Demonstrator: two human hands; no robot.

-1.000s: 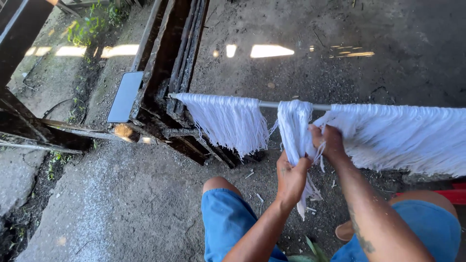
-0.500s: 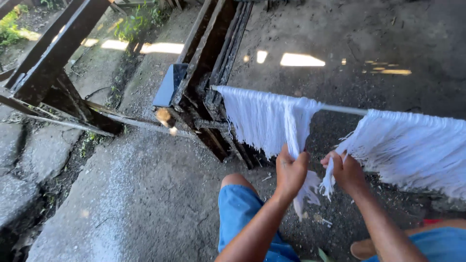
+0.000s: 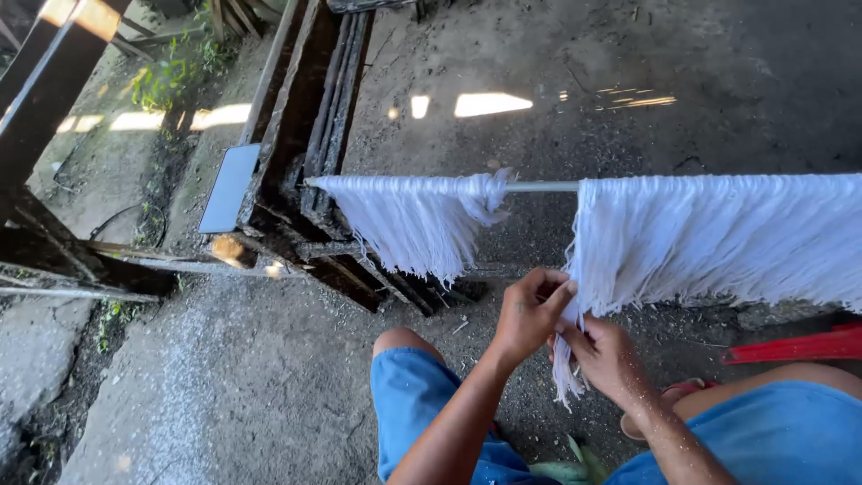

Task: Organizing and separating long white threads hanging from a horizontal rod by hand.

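A thin metal rod (image 3: pixel 540 187) runs horizontally in front of me with white fibre strands draped over it. One bunch of white strands (image 3: pixel 413 220) hangs at the left, a wider curtain of white strands (image 3: pixel 727 238) at the right, with bare rod between them. My left hand (image 3: pixel 528 314) and my right hand (image 3: pixel 607 357) meet below the right curtain's left edge. Both pinch a narrow hanging lock of white strands (image 3: pixel 566 373) there. My knees in blue shorts (image 3: pixel 420 409) show below.
A dark wooden frame (image 3: pixel 305 153) with slats holds the rod's left end. A grey flat panel (image 3: pixel 229 187) lies beside it. Dark beams (image 3: pixel 54 99) stand at far left. A red object (image 3: pixel 790 346) lies at right. The ground is rough concrete and dirt.
The narrow lock that hung beside the left bunch is gone from there. My hands have moved right and now grip strands at the right curtain's left edge. The camera view shifted.
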